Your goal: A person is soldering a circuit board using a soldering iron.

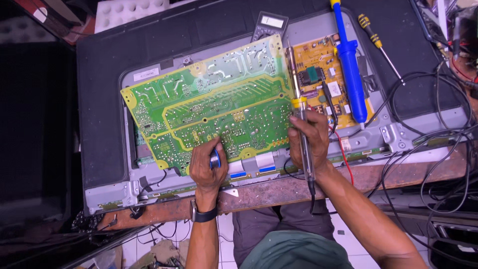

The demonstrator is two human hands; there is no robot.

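Right hand (308,142): fingers wrapped shut around the soldering iron (300,107), shaft running up and away, tip near the board's upper right edge, cord trailing back past the wrist. Left hand (206,164): fingers curled and pinching a small solder spool (215,159), hand resting on the lower edge of the green board (209,107); a dark watch (201,215) on the wrist. The board lies solder side up, tilted, on the grey metal chassis (398,134) of an opened flat panel, overlapping a yellow board (323,74) at its right. Risks, as judged: the hot shaft lies across the board, so a slip of the right hand could scorch traces or bridge close joints; the spool hand sits near the work, so a burn is possible; the iron's cord and the red lead (343,154) could snag on the wrist. A blue desoldering pump (350,69) lies just beside the iron, easily knocked. A screwdriver (378,45) and a meter (269,24) sit beyond. Room: open chassis to the left of the board; right side crowded by black cables (433,129); the near tabletop (279,189) edge is narrow, close under both wrists.
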